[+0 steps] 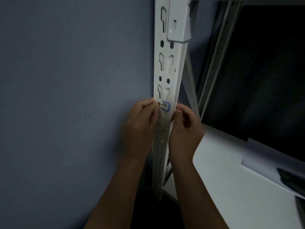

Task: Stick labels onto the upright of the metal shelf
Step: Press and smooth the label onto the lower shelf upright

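Note:
A white metal upright (170, 63) with keyhole slots runs from the top of the view down to the floor. A small white label (165, 106) with a blue border and handwritten marks lies across the upright's front face. My left hand (142, 128) pinches the label's left end against the upright's left edge and covers part of it. My right hand (184, 128) has its fingertips curled at the upright's right edge, right beside the label; whether they touch the label I cannot tell.
A grey wall (74, 96) fills the left. A white shelf board (231, 171) lies at the lower right with a sheet of paper (264, 156) on it. A second slotted upright (214, 63) leans behind, before a dark recess.

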A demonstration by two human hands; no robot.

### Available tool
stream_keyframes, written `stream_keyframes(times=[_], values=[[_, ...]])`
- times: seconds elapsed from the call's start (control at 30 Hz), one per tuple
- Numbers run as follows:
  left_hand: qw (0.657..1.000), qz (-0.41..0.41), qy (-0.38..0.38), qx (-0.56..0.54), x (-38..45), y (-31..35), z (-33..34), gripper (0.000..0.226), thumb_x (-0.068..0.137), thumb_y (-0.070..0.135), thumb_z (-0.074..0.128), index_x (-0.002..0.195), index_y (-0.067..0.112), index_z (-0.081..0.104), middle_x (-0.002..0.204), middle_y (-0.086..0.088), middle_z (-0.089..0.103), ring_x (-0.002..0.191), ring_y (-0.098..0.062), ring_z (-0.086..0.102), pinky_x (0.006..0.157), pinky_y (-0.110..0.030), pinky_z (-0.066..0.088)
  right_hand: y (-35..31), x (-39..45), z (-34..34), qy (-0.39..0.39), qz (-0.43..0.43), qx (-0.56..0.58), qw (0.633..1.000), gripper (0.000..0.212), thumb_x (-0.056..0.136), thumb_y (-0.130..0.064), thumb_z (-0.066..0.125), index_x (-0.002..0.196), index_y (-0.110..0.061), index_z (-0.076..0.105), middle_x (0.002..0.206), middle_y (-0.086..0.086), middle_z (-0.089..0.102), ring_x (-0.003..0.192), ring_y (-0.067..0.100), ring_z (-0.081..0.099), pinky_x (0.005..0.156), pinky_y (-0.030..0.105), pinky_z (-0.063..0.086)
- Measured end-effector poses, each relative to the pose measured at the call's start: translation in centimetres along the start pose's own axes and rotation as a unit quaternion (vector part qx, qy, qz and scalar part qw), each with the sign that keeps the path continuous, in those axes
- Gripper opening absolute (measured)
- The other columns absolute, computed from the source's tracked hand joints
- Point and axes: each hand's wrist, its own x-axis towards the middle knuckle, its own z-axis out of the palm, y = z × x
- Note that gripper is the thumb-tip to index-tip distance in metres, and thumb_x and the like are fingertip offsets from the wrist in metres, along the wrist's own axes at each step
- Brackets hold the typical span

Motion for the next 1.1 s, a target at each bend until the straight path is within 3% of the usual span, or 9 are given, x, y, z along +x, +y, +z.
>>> stream_keyframes(times=[0.1,0.23,0.33,0.4,0.5,0.6,0.73,0.87,1.1], values=[[1.0,-0.008,0.019,-0.007,0.2,0.1,0.1,0.027,0.091,0.019,0.054,0.099,-0.003,0.067,0.102,-0.012,0.062,0.094,-0.014,0.061,0.084,-0.018,0.05,-0.2,-0.1,0.0,-0.002,0.001,0.007,1.0,0.016,0.092,-0.003,0.057,0.097,-0.011,0.071,0.1,0.0,0.071,0.089,0.004,0.068,0.071,0.014,0.054],[0.995,-0.064,0.033,-0.074,0.5,0.5,-0.1,0.016,0.089,0.01,0.062,0.097,-0.002,0.068,0.1,-0.009,0.065,0.094,0.006,0.057,0.081,-0.005,0.043,-0.6,-0.1,-0.2,-0.006,0.01,0.019,1.0,0.017,0.091,-0.001,0.057,0.097,-0.009,0.071,0.094,-0.002,0.071,0.083,0.0,0.068,0.068,0.011,0.053],[0.989,-0.102,0.019,-0.103,0.7,0.6,-0.7,0.016,0.09,0.008,0.06,0.102,0.001,0.068,0.102,-0.006,0.066,0.093,0.0,0.06,0.08,-0.007,0.045,-0.8,0.2,-0.5,-0.013,0.017,0.021,1.0,0.018,0.09,0.0,0.058,0.096,-0.011,0.071,0.089,-0.007,0.07,0.079,-0.002,0.067,0.065,0.008,0.05],[0.987,-0.12,0.003,-0.105,0.8,0.8,-1.1,0.019,0.092,0.011,0.057,0.107,0.004,0.067,0.105,-0.003,0.064,0.094,-0.001,0.06,0.081,-0.011,0.047,-0.9,0.2,-0.8,-0.011,0.01,0.02,1.0,0.016,0.09,-0.003,0.061,0.098,-0.013,0.07,0.091,-0.005,0.07,0.082,-0.001,0.067,0.07,0.009,0.05],[0.99,-0.105,0.001,-0.099,0.8,1.4,-1.9,0.016,0.091,0.009,0.054,0.1,0.011,0.067,0.101,0.004,0.06,0.094,0.01,0.055,0.081,-0.005,0.042,-1.5,0.0,-1.7,0.007,-0.042,-0.004,0.999,0.017,0.09,-0.006,0.064,0.102,-0.016,0.069,0.093,-0.004,0.07,0.086,0.0,0.065,0.076,0.009,0.049],[0.985,-0.118,-0.011,-0.121,1.0,2.0,-2.6,0.013,0.09,0.007,0.058,0.09,0.017,0.067,0.092,0.013,0.059,0.087,0.007,0.058,0.075,-0.006,0.043,-2.6,-0.5,-2.3,-0.045,-0.071,0.0,0.996,0.018,0.087,-0.003,0.066,0.101,-0.014,0.068,0.089,-0.008,0.069,0.083,-0.003,0.066,0.074,0.008,0.049],[0.974,-0.144,-0.034,-0.173,0.6,2.5,-3.5,0.014,0.087,0.004,0.063,0.087,0.016,0.069,0.089,0.01,0.064,0.082,0.001,0.061,0.072,-0.01,0.046,-3.3,-1.9,-2.4,-0.138,-0.054,0.021,0.989,0.018,0.081,0.0,0.071,0.095,-0.013,0.071,0.091,-0.002,0.072,0.085,0.004,0.069,0.076,0.012,0.051],[0.962,-0.158,-0.06,-0.216,0.3,3.0,-4.7,0.018,0.083,0.007,0.067,0.084,0.025,0.068,0.086,0.007,0.068,0.08,-0.005,0.065,0.071,-0.016,0.051,-3.7,-2.5,-2.7,-0.179,-0.046,0.026,0.983,0.019,0.078,-0.002,0.074,0.096,-0.009,0.072,0.092,0.0,0.073,0.086,0.008,0.069,0.077,0.014,0.053],[0.939,-0.209,-0.085,-0.259,0.1,3.3,-6.4,0.014,0.082,0.009,0.068,0.082,0.023,0.069,0.081,0.01,0.072,0.081,-0.007,0.067,0.073,-0.017,0.051,-4.0,-2.7,-3.2,-0.234,-0.039,0.017,0.971,0.019,0.079,-0.009,0.073,0.092,-0.022,0.072,0.095,-0.005,0.073,0.099,0.01,0.067,0.079,0.011,0.051]])
